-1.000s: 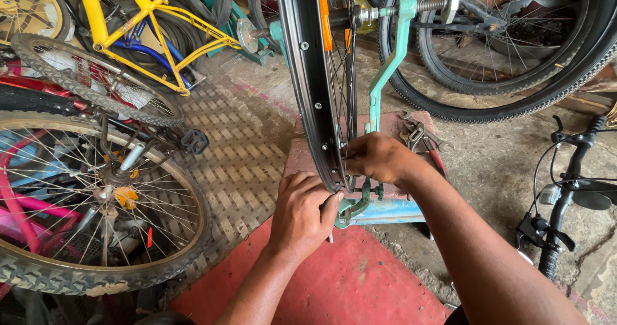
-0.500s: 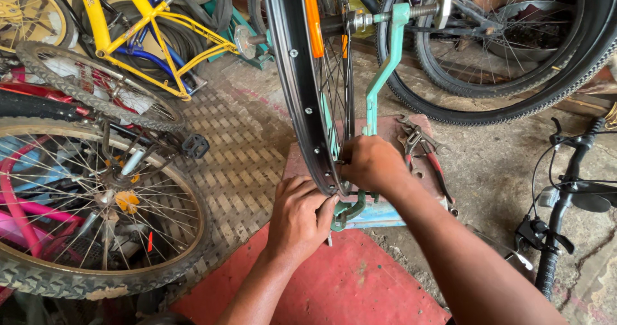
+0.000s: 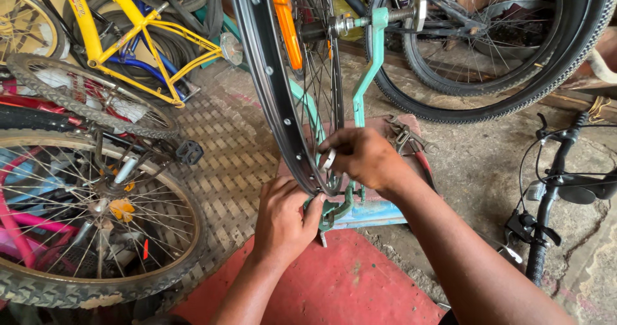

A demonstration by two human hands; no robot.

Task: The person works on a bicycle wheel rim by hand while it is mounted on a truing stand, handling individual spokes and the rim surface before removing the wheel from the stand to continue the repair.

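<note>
Black and bare of tyre, the wheel rim [image 3: 273,94] stands upright in the teal truing stand [image 3: 360,100] — its lowest arc is pinched between the left hand [image 3: 283,219] below and the right hand [image 3: 363,158], whose fingers are closed around a spoke just inside it.

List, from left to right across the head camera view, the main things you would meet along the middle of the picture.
Spoked wheel with knobby tyre → black pedal → left hand → bare black rim → right hand → wrenches → black handlebar grip.

Left hand [image 3: 283,219] and right hand [image 3: 363,158] close together, fingers curled
</note>
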